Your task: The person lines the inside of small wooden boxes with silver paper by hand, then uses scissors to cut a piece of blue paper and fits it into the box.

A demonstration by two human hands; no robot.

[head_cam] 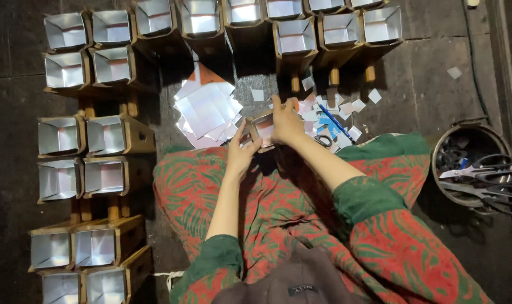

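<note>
Rows of foil-lined wooden moulds fill the left side and top edge of the frame. A stack of silvery paper sheets lies at upper centre. At centre, a small wooden box with a pale silvery lining is held from both sides: the left hand curls around its left side, while the right hand closes over its right side and top.

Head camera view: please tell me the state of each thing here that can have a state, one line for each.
Left hand: gripping the small box's side.
Right hand: pressing on the small box from above.
Small box: held between both hands, open.
Silver-lined boxes: open, set in rows.
Paper sheets: loosely stacked.
Scissors: lying across the round bucket.
</note>
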